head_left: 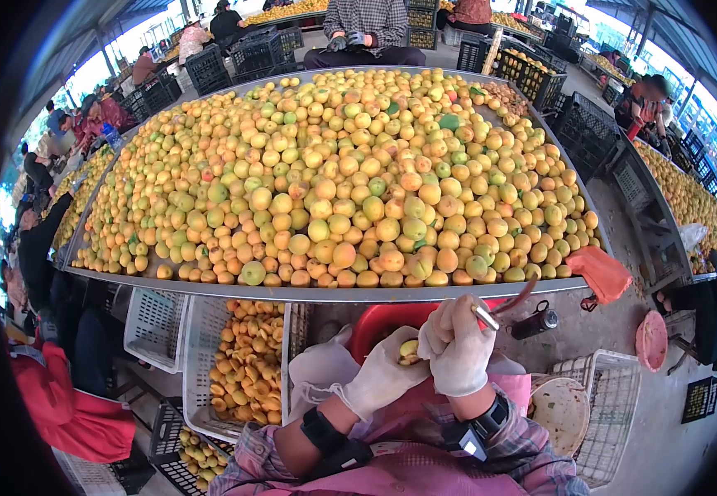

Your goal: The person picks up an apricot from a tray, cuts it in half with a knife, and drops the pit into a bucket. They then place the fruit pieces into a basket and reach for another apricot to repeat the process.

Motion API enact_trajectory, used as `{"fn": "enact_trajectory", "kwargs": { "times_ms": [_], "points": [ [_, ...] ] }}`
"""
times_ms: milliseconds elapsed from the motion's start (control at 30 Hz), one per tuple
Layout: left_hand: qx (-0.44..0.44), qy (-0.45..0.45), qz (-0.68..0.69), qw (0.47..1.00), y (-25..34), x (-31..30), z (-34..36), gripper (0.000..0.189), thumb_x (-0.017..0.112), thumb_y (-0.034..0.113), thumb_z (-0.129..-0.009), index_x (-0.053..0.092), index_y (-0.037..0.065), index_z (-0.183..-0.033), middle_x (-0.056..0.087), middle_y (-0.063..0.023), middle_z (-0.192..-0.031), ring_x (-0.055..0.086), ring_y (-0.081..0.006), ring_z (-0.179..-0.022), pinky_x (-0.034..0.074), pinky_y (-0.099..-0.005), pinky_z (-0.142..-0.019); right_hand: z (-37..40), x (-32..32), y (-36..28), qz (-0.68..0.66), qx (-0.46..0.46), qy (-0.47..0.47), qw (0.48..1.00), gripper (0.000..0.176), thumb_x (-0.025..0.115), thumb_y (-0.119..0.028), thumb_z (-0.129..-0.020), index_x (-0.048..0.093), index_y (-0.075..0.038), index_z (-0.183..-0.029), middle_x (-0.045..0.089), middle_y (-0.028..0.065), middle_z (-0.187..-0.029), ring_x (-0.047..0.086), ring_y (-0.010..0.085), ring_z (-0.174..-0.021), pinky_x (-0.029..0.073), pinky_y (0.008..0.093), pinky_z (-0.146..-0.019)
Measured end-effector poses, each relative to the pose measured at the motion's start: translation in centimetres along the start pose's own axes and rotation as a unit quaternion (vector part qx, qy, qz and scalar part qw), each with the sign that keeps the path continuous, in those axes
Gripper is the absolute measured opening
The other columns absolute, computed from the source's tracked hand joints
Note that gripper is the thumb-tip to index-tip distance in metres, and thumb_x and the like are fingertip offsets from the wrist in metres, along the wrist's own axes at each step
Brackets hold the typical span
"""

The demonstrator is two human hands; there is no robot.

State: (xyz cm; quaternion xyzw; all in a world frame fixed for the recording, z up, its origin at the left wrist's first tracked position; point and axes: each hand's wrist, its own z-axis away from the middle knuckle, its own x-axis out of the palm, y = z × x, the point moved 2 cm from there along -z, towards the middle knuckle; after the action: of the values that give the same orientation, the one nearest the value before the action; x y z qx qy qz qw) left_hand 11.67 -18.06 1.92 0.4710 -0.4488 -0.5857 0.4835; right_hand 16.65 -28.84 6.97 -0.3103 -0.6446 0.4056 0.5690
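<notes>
In front of my body, just below the table's near edge, my left hand [387, 372] in a white glove is closed around an apricot [409, 351], of which a yellow-green part shows. Right against it, my right hand [460, 345], also white-gloved, makes a fist around a small hand tool [484, 317] with a metal end. From that end a reddish-brown curved strip sticks out to the upper right; the tool's working tip is hidden near the apricot. A metal-rimmed table [334, 293] piled with whole apricots [317, 182] lies beyond both hands.
Below the table stand a white crate [197, 364] of halved apricots [247, 364], a red basin [379, 318] and a black bottle [535, 321]. An orange cloth [602, 273] hangs at the right corner. A person [367, 25] sits opposite; another in red [77, 405] is at left.
</notes>
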Motion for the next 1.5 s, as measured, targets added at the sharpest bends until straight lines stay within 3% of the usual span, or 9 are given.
{"fn": "enact_trajectory", "kwargs": {
  "times_ms": [333,400,600,800,933,1133,1233,1300,1500],
  "points": [
    [0.067,-0.100,0.051,0.991,-0.3,-0.8,0.1,0.039,0.071,0.020,-0.085,0.052,0.006,-0.116,0.062,-0.0054,-0.099,0.063,-0.0158,-0.084,0.051,-0.0281,-0.072,-0.8,-1.8,1.0,-0.234,0.137,0.052,0.961,0.044,0.048,-0.041,-0.100,0.039,-0.012,-0.068,0.030,-0.0023,-0.055,0.025,0.0104,-0.040,0.027,0.0280,-0.041],
    [-0.165,-0.144,0.181,0.959,0.3,-0.9,0.6,0.035,0.066,0.022,-0.089,0.051,0.009,-0.118,0.062,-0.0041,-0.102,0.063,-0.0121,-0.078,0.049,-0.0241,-0.060,-0.8,-1.8,1.2,-0.230,0.125,0.070,0.962,0.044,0.047,-0.041,-0.100,0.040,-0.012,-0.069,0.030,-0.0023,-0.054,0.025,0.0105,-0.040,0.027,0.0282,-0.041],
    [-0.176,-0.154,0.464,0.854,-1.8,-0.6,0.6,0.028,0.058,0.017,-0.093,0.047,0.010,-0.117,0.060,-0.0030,-0.099,0.062,-0.0108,-0.071,0.046,-0.0225,-0.054,-0.4,-1.3,1.7,-0.195,0.085,0.067,0.975,0.041,0.046,-0.035,-0.101,0.039,-0.011,-0.069,0.029,-0.0023,-0.053,0.025,0.0108,-0.040,0.027,0.0282,-0.040],
    [0.050,-0.050,-0.083,0.994,-0.2,-0.7,1.0,0.058,0.076,0.013,-0.076,0.046,0.004,-0.125,0.064,-0.0152,-0.100,0.067,-0.0259,-0.084,0.052,-0.0325,-0.065,-0.1,-1.0,1.1,-0.082,0.034,-0.084,0.992,0.042,0.048,-0.034,-0.100,0.040,-0.010,-0.067,0.034,-0.0001,-0.053,0.029,0.0115,-0.041,0.029,0.0279,-0.041],
    [0.113,-0.050,-0.096,0.988,0.5,-1.0,1.1,0.060,0.076,0.015,-0.075,0.046,0.003,-0.125,0.062,-0.0179,-0.105,0.066,-0.0338,-0.095,0.053,-0.0380,-0.078,0.4,-0.8,1.1,-0.125,0.070,-0.091,0.986,0.030,0.047,-0.008,-0.094,0.039,-0.007,-0.065,0.035,-0.0002,-0.052,0.035,0.0110,-0.041,0.028,0.0261,-0.041],
    [-0.085,-0.110,0.007,0.990,0.2,-0.6,1.5,0.061,0.077,0.020,-0.074,0.047,0.004,-0.125,0.062,-0.0177,-0.109,0.064,-0.0347,-0.101,0.052,-0.0379,-0.084,0.9,-0.9,1.1,-0.090,0.091,-0.084,0.988,0.033,0.046,-0.006,-0.096,0.037,-0.008,-0.064,0.034,-0.0008,-0.052,0.035,0.0109,-0.042,0.028,0.0263,-0.040],
    [-0.115,-0.103,0.044,0.987,-1.0,-1.0,0.9,0.057,0.078,0.023,-0.076,0.048,0.004,-0.121,0.062,-0.0165,-0.107,0.064,-0.0356,-0.098,0.052,-0.0382,-0.081,0.5,-0.9,0.7,0.006,-0.002,-0.060,0.998,0.046,0.048,-0.033,-0.100,0.036,-0.010,-0.062,0.036,0.0001,-0.052,0.030,0.0116,-0.040,0.028,0.0284,-0.039],
    [-0.222,-0.217,0.363,0.878,-3.7,-1.5,-0.3,0.051,0.075,0.020,-0.079,0.048,0.004,-0.118,0.063,-0.0138,-0.100,0.066,-0.0289,-0.091,0.053,-0.0351,-0.073,-0.1,-1.0,0.6,-0.060,0.049,-0.024,0.997,0.045,0.047,-0.032,-0.100,0.036,-0.010,-0.062,0.035,0.0000,-0.052,0.029,0.0117,-0.040,0.028,0.0286,-0.039],
    [0.007,-0.032,0.064,0.997,0.0,-0.1,1.1,0.047,0.071,0.010,-0.079,0.047,0.002,-0.118,0.063,-0.0111,-0.089,0.065,-0.0188,-0.076,0.051,-0.0304,-0.060,-0.1,-0.8,1.2,-0.007,0.057,-0.056,0.997,0.039,0.044,-0.024,-0.100,0.036,-0.010,-0.064,0.034,-0.0001,-0.052,0.031,0.0117,-0.040,0.029,0.0278,-0.040]
  ]
}}
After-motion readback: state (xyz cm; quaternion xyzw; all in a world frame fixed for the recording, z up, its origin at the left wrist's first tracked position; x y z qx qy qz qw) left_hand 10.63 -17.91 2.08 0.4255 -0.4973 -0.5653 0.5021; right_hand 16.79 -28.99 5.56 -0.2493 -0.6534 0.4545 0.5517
